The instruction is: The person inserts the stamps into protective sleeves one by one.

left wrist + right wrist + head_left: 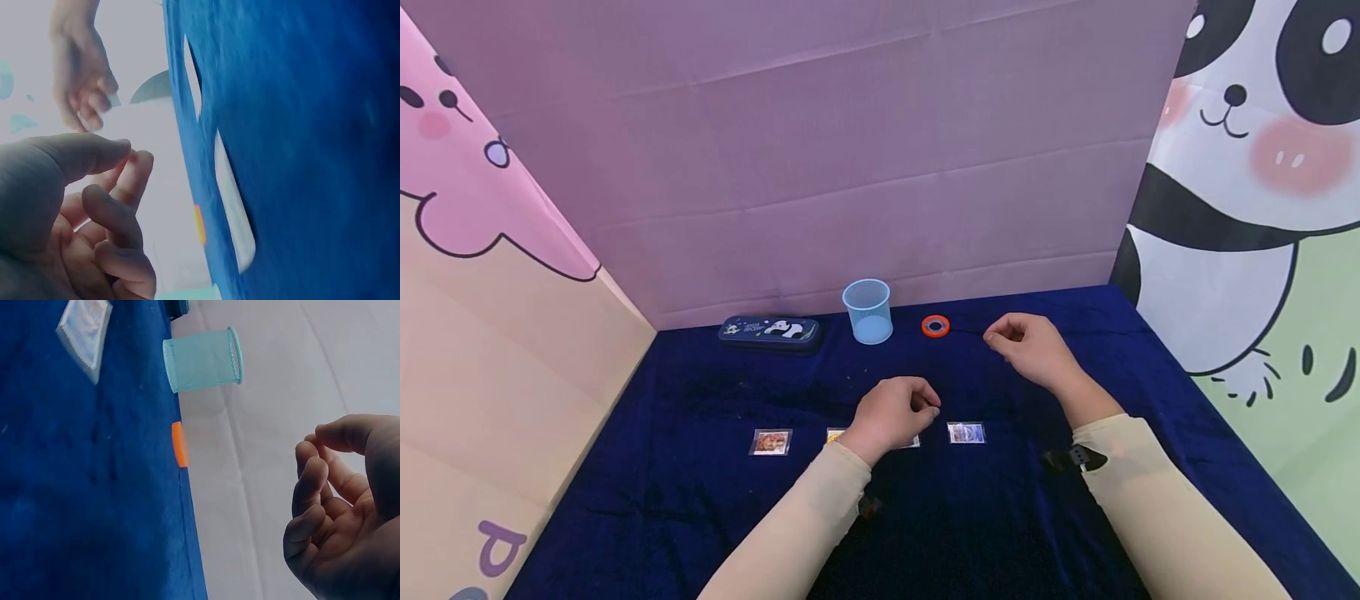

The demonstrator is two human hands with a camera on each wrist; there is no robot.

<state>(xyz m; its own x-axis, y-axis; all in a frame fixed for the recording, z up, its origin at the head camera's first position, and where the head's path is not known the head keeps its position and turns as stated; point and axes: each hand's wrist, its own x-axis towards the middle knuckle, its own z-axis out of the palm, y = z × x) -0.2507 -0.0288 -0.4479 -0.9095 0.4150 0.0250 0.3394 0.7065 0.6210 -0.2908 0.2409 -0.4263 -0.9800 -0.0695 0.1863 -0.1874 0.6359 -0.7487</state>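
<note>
My left hand (891,415) hovers above the row of small picture cards, its thumb and fingertips brought together. In the left wrist view nothing can be seen between those fingertips. Under and beside it lie cards in clear sleeves: the far-left card (771,442), a yellowish card (835,434) and another card (912,442) both partly hidden by the hand, and the right-end card (966,432). Raised over the table's back right, my right hand (1032,348) also has thumb and forefinger touching, with nothing visible in the pinch. Nearest to it is an orange ring (926,326), apparently a tape roll.
A light-blue mesh cup (868,312) stands upright at the back, against a lilac cloth wall (880,167). Left of it lies a dark blue pencil case (752,331) with a panda print. Dark blue cloth (685,500) covers the table; printed panels rise at both sides.
</note>
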